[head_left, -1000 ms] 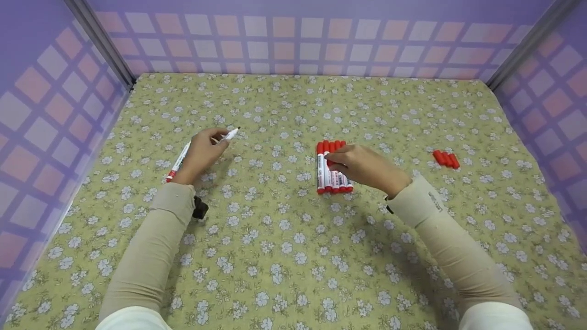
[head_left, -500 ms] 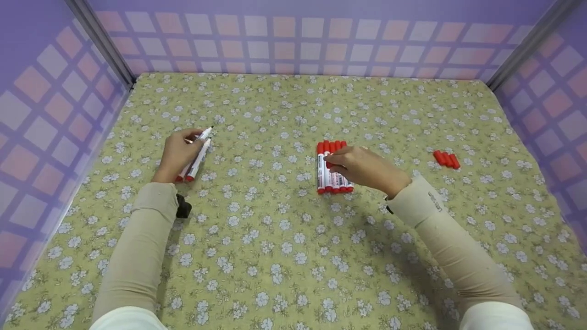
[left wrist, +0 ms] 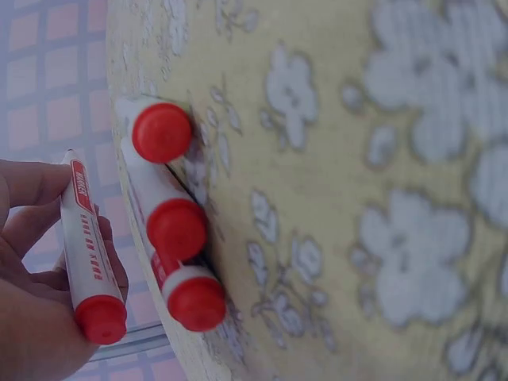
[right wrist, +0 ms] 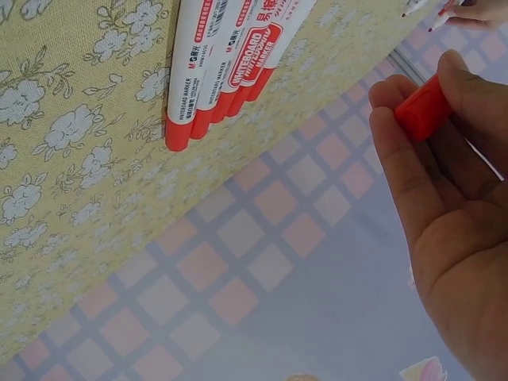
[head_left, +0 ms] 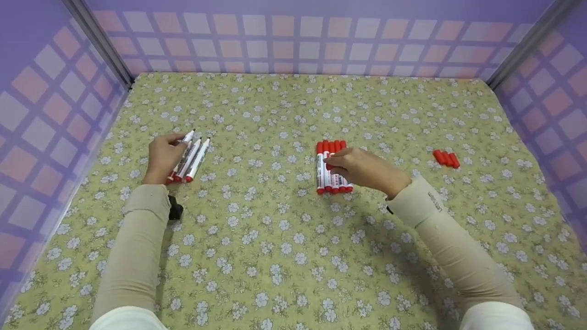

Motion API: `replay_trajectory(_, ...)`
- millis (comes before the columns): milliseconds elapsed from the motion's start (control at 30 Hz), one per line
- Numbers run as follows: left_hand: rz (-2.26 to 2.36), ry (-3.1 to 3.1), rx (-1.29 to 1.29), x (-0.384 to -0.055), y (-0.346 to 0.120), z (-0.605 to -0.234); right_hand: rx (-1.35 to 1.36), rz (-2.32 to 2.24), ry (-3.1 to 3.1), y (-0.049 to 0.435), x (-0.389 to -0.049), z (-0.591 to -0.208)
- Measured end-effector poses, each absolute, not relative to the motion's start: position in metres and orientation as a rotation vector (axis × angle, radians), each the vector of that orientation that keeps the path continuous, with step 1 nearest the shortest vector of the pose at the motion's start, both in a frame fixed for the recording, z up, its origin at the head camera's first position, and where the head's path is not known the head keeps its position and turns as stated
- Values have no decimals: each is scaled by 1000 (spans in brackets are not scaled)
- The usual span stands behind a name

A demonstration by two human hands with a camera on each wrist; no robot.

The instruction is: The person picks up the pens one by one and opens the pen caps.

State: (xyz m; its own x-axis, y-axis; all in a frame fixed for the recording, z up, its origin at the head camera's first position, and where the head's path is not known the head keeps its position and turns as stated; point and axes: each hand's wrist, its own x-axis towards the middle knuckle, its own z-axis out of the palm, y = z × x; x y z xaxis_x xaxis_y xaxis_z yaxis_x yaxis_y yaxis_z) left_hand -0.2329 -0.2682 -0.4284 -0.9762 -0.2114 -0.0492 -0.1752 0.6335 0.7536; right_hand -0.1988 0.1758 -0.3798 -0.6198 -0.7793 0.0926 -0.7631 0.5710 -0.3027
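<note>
My left hand [head_left: 164, 155] pinches an uncapped whiteboard marker [left wrist: 86, 238], white with a red end, between thumb and fingers. In the left wrist view it is held apart from the cloth. Just right of that hand, three uncapped markers [head_left: 198, 160] lie side by side with their tips pointing away. My right hand [head_left: 367, 168] pinches a loose red cap [right wrist: 425, 109] between thumb and fingers. Below it, a row of several capped whiteboard markers [head_left: 320, 172] lies on the cloth, red caps at the far end, partly covered by that hand.
Three loose red caps [head_left: 446, 159] lie together on the right of the flowered yellow tablecloth [head_left: 275, 229]. Purple checked panels [head_left: 284, 41] stand behind the table and along both sides.
My left hand has moved left with the marker and now sits beside the three uncapped markers, showing more of them. My right hand has stayed in place with the red cap.
</note>
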Motion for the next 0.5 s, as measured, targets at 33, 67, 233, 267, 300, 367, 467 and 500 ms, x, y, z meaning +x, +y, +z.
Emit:
replay_trajectory(33,-1291,-2804,346,-232,-269,-429,-1348,-492,2738,176,-199,-380)
replay_trajectory(67,-1294,-2811,360,-232,-271,-429,-1351,-496,2733,176,-199,-380)
replay_trajectory(233,-1303,-2816,414,-232,-277,-432,-1360,-517,2718,177,-198,-380)
replay_trajectory(267,-1305,-2812,426,-232,-278,-432,-1358,-522,2714,178,-198,-381)
replay_trajectory(300,-1299,-2809,432,-231,-279,-433,-1359,-524,2713,178,-198,-381)
replay_trajectory(367,-1294,-2809,447,-231,-281,-434,-1358,-526,2712,178,-198,-381)
replay_trajectory(467,-1291,-2823,469,-230,-283,-436,-1361,-526,2711,178,-198,-382)
replay_trajectory(500,-1288,-2830,474,-229,-283,-436,-1361,-525,2711,178,-198,-382)
